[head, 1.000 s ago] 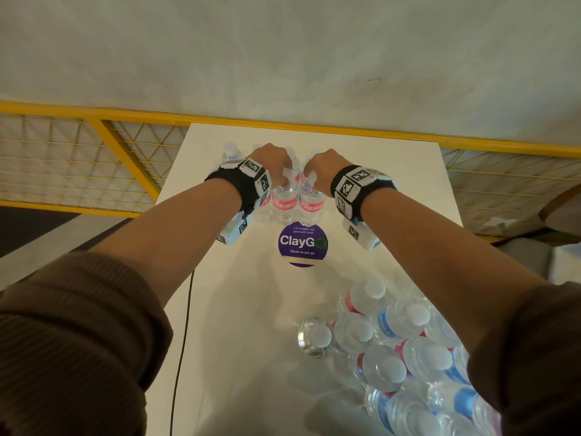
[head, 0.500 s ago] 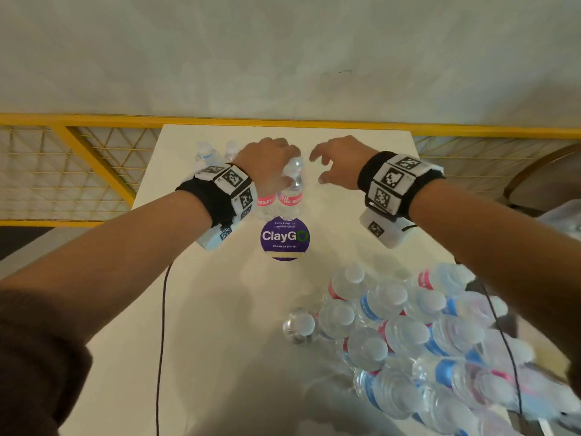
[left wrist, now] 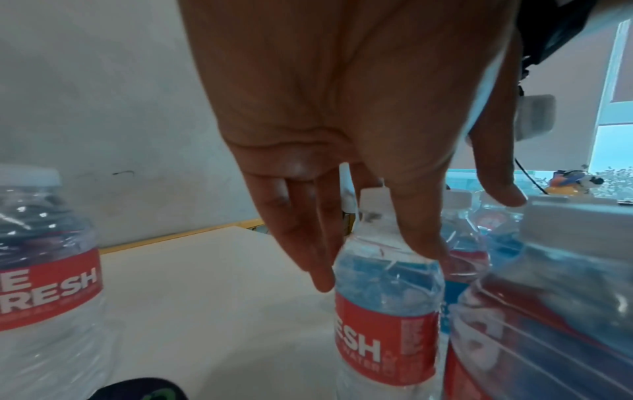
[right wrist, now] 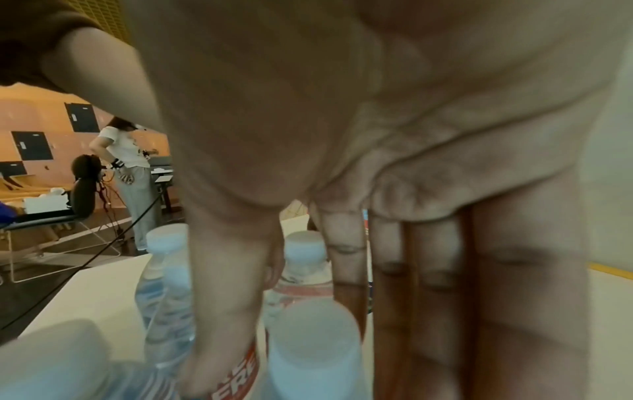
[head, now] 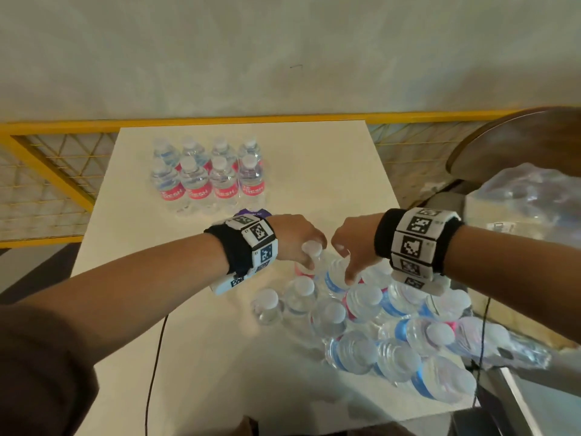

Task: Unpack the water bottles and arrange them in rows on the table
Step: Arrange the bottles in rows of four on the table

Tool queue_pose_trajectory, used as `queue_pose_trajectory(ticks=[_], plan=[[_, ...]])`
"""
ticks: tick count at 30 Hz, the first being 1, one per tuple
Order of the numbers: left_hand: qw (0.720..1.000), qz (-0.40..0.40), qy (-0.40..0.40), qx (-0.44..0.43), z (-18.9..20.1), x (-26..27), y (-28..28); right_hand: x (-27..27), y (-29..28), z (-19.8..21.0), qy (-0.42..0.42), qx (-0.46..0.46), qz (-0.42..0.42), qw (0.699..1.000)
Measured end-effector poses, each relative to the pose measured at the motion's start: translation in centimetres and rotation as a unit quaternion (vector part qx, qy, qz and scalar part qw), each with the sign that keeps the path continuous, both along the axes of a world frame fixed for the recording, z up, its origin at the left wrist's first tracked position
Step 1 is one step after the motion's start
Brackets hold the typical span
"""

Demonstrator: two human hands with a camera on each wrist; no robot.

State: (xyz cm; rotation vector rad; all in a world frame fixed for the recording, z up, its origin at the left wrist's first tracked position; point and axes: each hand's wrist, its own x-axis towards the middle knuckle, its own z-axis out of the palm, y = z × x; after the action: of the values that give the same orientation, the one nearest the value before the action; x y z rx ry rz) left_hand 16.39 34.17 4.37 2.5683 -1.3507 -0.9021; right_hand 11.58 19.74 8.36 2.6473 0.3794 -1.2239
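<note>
At the table's point(head: 220, 372) near right, the left grip point(head: 292, 240) is apart, straight fingers straddling a red-labelled bottle's point(left wrist: 387, 297) neck; the right grip point(head: 355, 243), also apart, reaches down among the loose cluster point(head: 364, 302). Eight bottles point(head: 196, 184) stand in two rows farther back.

Our water bottles point(head: 207, 177) are clear plastic with white caps. The lined-up ones wear red labels with white lettering, while the loose pile point(head: 355, 354) mixes red and blue labels. We've got a cream desk point(head: 314, 171), a purple sticker point(head: 253, 212), a yellow railing point(head: 220, 120) with yellow mesh, black wristbands point(head: 232, 250) carrying white tiles with black square codes, brown sleeves point(head: 41, 366) and a thin black cable point(head: 154, 357).
</note>
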Motion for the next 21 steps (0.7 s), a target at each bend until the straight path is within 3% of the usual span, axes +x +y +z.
queue_pose_trajectory(ticks=[6,11,21], plan=[[0.992,0.113,0.019,-0.057,0.1,1.0,2.8,1.0,0.7,0.0,-0.078,0.046,-0.012,0.996],[0.979,0.186,-0.015,-0.086,0.9,2.2,7.7,3.6,1.6,0.9,-0.131,0.105,-0.044,0.985],[0.958,0.276,-0.066,-0.043,0.5,4.4,15.5,8.8,7.7,-0.8,-0.158,0.146,0.058,0.975]])
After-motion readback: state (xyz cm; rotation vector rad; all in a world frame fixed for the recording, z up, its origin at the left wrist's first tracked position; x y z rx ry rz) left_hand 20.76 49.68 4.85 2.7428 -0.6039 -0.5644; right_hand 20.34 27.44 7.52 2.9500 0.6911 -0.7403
